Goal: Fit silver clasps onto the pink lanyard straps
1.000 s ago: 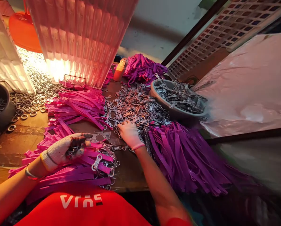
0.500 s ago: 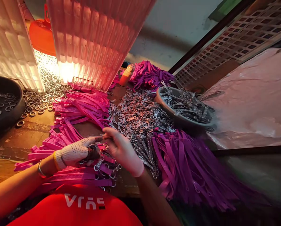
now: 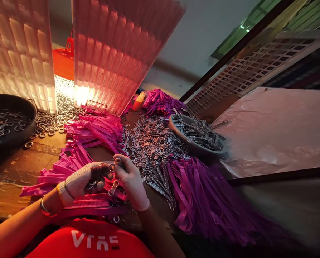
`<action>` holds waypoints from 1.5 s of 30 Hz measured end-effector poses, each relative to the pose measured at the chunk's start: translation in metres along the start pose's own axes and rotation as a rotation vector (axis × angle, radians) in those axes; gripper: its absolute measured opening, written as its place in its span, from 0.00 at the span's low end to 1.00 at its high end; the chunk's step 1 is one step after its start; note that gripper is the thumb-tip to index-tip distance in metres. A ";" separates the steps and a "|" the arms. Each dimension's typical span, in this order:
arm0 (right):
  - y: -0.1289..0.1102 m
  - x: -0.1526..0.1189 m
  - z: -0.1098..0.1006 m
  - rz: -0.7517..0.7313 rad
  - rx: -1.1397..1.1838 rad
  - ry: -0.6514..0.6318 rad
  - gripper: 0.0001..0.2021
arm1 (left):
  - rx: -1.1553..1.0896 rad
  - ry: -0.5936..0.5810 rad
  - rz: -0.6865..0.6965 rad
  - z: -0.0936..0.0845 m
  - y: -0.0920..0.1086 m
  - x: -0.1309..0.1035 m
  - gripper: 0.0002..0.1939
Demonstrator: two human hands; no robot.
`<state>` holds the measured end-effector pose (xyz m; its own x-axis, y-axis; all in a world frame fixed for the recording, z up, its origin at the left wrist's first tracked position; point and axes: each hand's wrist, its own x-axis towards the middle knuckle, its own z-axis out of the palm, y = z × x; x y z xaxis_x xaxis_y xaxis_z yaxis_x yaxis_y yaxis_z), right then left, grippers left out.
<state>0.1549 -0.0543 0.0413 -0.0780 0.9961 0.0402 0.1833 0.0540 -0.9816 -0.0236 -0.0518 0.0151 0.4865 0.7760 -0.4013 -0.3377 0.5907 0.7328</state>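
Observation:
My left hand, in a dotted work glove with dark fingertips, is closed around several metal rings. My right hand, in a pale glove, is pinched at the left fingertips on a small metal ring. The fingertips of both hands nearly meet, and a second ring sits between them. Beneath them lie pink straps with metal clasps at their right ends. Just beyond is another bundle of pink straps. A heap of small metal clasps spreads to the right of my right hand.
A dark basin of rings stands left, near loose rings under a red lamp between ribbed translucent panels. At right are a tilted bucket of metal pieces, purple straps and a plastic-covered stack. An orange bottle stands behind.
My right fingers have shifted from reaching at the left fingertips to pinching a ring there. My left hand keeps its rings. The view has turned slightly, so the bench appears lower.

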 end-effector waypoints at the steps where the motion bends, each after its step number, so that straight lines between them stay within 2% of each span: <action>1: 0.000 -0.001 0.002 0.019 0.022 0.005 0.16 | -0.026 0.022 0.008 0.000 -0.003 -0.001 0.18; 4: -0.004 -0.003 0.006 0.082 0.107 0.004 0.17 | 0.089 0.047 0.112 0.003 -0.004 -0.007 0.22; 8: -0.011 0.000 0.010 0.227 0.248 -0.112 0.17 | 0.355 0.105 0.345 0.006 0.003 -0.016 0.23; 10: -0.011 0.000 0.014 0.226 0.233 -0.142 0.15 | 0.403 0.113 0.414 0.007 0.005 -0.016 0.23; 13: -0.006 -0.002 0.016 0.067 0.039 -0.113 0.13 | 0.346 0.070 0.382 0.006 0.003 -0.012 0.19; 16: -0.001 -0.003 0.011 -0.238 -0.326 -0.063 0.18 | 0.325 -0.033 0.244 0.003 0.004 -0.008 0.20; 17: 0.000 -0.003 0.007 -0.346 -0.439 -0.089 0.20 | 0.336 -0.058 0.191 0.002 0.005 -0.007 0.21; 19: -0.002 0.000 -0.001 -0.517 -0.585 -0.239 0.21 | 0.376 -0.086 0.089 0.001 0.008 -0.006 0.19; 21: -0.006 0.003 -0.008 -0.605 -0.672 -0.400 0.18 | 0.400 -0.106 0.004 0.000 0.009 -0.004 0.16; 23: -0.009 0.006 -0.013 -0.642 -0.789 -0.426 0.14 | 0.406 -0.121 -0.061 -0.001 0.008 -0.002 0.15; 25: -0.012 0.008 -0.016 -0.639 -0.931 -0.347 0.10 | 0.402 -0.110 -0.073 -0.002 0.007 0.001 0.17; 28: -0.011 0.012 -0.018 -0.606 -1.067 -0.245 0.08 | 0.428 -0.074 0.020 -0.001 0.007 0.001 0.22; 32: -0.008 0.011 -0.015 -0.612 -1.092 -0.215 0.09 | 0.447 -0.110 0.112 0.010 0.012 -0.003 0.18; 35: -0.002 0.004 -0.005 -0.642 -1.101 -0.085 0.10 | 0.300 -0.063 0.116 0.015 0.013 -0.001 0.17; 37: 0.001 0.005 0.002 -0.565 -1.020 -0.023 0.13 | 0.134 -0.011 0.103 0.013 0.014 0.007 0.18; 39: 0.004 0.019 0.006 -0.395 -0.829 -0.087 0.16 | -0.037 0.028 0.106 0.009 0.018 0.019 0.16; 42: 0.012 0.053 0.000 -0.217 -0.555 -0.187 0.18 | -0.252 -0.018 0.117 0.004 0.026 0.033 0.08; 43: 0.018 0.062 -0.003 -0.203 -0.521 -0.169 0.19 | -0.307 -0.080 0.105 0.004 0.027 0.033 0.06; 45: 0.035 0.077 -0.011 -0.199 -0.617 -0.135 0.21 | -0.362 -0.036 0.141 0.004 0.023 0.025 0.09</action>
<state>0.1660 0.0253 0.0117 -0.2835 0.9477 0.1469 0.6771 0.3063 -0.6692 -0.0164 -0.0193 0.0243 0.4408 0.8508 -0.2862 -0.6627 0.5235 0.5356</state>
